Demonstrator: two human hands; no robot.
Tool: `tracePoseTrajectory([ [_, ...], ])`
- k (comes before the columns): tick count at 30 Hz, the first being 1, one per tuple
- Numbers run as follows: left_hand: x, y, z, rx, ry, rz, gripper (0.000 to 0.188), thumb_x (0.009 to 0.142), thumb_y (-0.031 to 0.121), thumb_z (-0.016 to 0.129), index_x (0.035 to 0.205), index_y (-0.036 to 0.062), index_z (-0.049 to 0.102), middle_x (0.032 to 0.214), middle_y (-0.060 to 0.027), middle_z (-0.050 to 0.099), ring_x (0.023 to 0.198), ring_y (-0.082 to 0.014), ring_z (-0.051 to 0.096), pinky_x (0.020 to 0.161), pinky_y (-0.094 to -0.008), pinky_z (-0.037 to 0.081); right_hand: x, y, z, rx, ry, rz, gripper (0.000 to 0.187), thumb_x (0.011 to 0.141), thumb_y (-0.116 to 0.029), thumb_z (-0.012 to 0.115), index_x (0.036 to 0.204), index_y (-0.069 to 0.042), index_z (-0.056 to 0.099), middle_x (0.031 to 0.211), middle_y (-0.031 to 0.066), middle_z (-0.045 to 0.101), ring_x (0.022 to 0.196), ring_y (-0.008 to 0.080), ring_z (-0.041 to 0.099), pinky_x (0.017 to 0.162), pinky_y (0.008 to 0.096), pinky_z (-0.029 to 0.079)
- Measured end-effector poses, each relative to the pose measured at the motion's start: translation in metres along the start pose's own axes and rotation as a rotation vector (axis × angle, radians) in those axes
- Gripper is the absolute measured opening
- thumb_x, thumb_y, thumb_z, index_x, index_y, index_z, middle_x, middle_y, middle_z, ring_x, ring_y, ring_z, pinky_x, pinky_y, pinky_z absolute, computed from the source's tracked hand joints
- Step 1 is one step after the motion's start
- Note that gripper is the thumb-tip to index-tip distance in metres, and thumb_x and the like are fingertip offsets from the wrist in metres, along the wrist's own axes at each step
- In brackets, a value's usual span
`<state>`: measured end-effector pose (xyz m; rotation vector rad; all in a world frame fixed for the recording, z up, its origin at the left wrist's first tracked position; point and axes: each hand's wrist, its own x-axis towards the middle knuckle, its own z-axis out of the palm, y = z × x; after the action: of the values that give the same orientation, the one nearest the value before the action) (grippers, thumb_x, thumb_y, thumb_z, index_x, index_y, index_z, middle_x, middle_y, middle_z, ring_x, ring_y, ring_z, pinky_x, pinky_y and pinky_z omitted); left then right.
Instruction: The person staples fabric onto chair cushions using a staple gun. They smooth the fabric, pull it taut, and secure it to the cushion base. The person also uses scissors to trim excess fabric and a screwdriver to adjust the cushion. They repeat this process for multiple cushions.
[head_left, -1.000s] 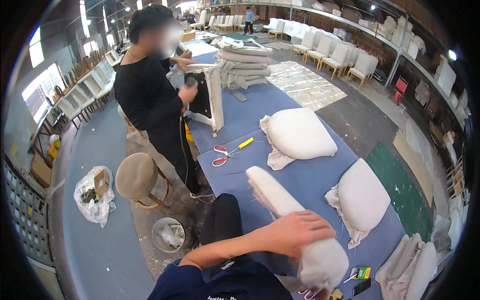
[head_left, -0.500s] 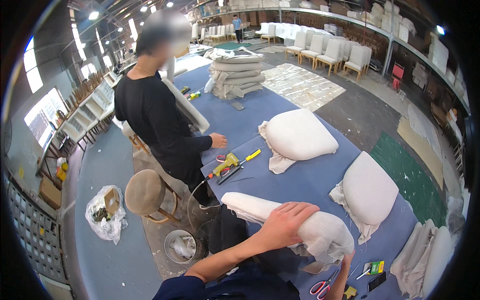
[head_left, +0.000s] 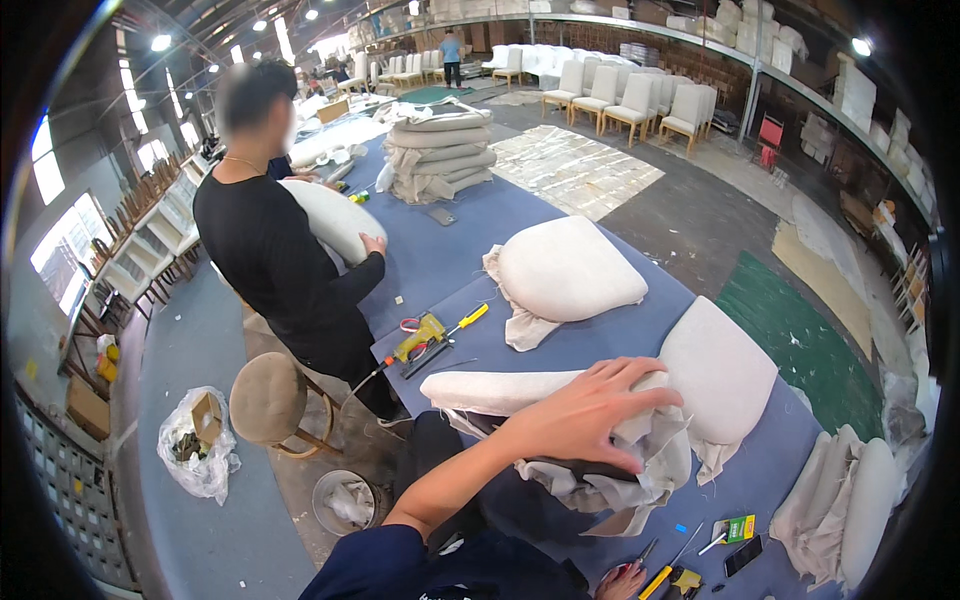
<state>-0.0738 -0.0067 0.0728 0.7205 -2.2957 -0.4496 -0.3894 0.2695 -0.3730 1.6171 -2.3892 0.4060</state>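
A cream fabric-covered seat cushion [head_left: 500,390] stands tilted on the blue table in front of me, loose frayed cloth hanging along its underside. My left hand [head_left: 600,410] grips its right end, fingers curled over the top and thumb on the loose cloth. At the lower edge, my right hand [head_left: 622,582] is closed around the scissors [head_left: 648,550], partly cut off by the picture's edge. Beside it lie a yellow-handled screwdriver [head_left: 657,580], a small green and yellow box [head_left: 735,530] and a dark phone [head_left: 743,557].
Two covered cushions [head_left: 570,270] [head_left: 720,370] lie beyond mine. A yellow staple gun [head_left: 420,337] and a yellow screwdriver [head_left: 470,318] sit left of them. More covered pieces [head_left: 840,500] rest at right. A co-worker [head_left: 280,230] holds a cushion [head_left: 340,222]; a stool [head_left: 270,398] and bucket [head_left: 343,503] stand at left.
My right hand has left the cushion and come down onto the scissors. My left hand has tilted the cushion, showing more loose cloth. The co-worker has lifted a cushion with a hand on it.
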Motion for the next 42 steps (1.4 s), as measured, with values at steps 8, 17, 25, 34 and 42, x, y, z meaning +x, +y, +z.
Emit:
tracePoseTrajectory([
  [8,0.018,-0.021,0.022,-0.14,0.037,0.128,0.029,0.09,0.008,0.066,0.118,0.0142,0.062,0.139,-0.016,0.052,0.125,-0.0375,0.054,0.101,-0.0457,0.045,-0.003,0.01,0.003,0.172,-0.063,0.136,0.051,0.095,-0.042,0.064,0.121,0.002,0.067,0.11,0.0226,0.069,0.099,0.0409,0.066,0.085,0.0516,0.053],
  [17,-0.009,-0.04,0.017,0.016,0.243,0.191,0.045,0.076,-0.002,0.067,0.118,0.0095,0.056,0.139,-0.016,0.055,0.121,-0.04,0.058,0.099,-0.0481,0.049,0.047,0.022,-0.028,2.088,-0.123,0.821,0.048,0.097,-0.011,0.064,0.143,-0.005,0.051,0.134,0.0079,0.062,0.124,0.02,0.059,0.103,0.0361,0.051],
  [25,-0.018,-0.036,0.016,0.129,0.307,0.339,0.03,0.068,0.001,0.069,0.096,0.0056,0.06,0.137,-0.0177,0.059,0.117,-0.0413,0.061,0.095,-0.0488,0.054,0.178,-0.092,-0.178,2.04,-0.065,0.318,0.064,0.085,-0.01,0.077,0.142,-0.002,0.047,0.127,0.007,0.057,0.119,0.0202,0.057,0.102,0.0354,0.049],
  [34,-0.031,-0.027,0.019,0.124,0.477,0.226,0.045,0.063,0.018,0.09,0.064,0.005,0.046,0.131,-0.02,0.065,0.114,-0.0422,0.064,0.093,-0.0477,0.054,0.213,-0.177,-0.244,2.136,-0.489,0.012,0.049,0.094,-0.051,0.068,0.088,-0.007,0.047,0.072,0.0056,0.051,0.057,0.0168,0.054,0.053,0.0341,0.048],
  [42,-0.054,-0.029,0.021,0.318,0.67,0.084,0.036,0.067,0.002,0.078,0.06,0.0024,0.042,0.121,-0.0238,0.07,0.107,-0.0418,0.069,0.09,-0.0427,0.056,0.226,-0.22,-0.266,1.741,-0.837,-0.38,0.078,0.089,-0.077,0.058,0.094,0.001,0.058,0.084,0.0059,0.058,0.072,0.0137,0.059,0.065,0.0289,0.049],
])
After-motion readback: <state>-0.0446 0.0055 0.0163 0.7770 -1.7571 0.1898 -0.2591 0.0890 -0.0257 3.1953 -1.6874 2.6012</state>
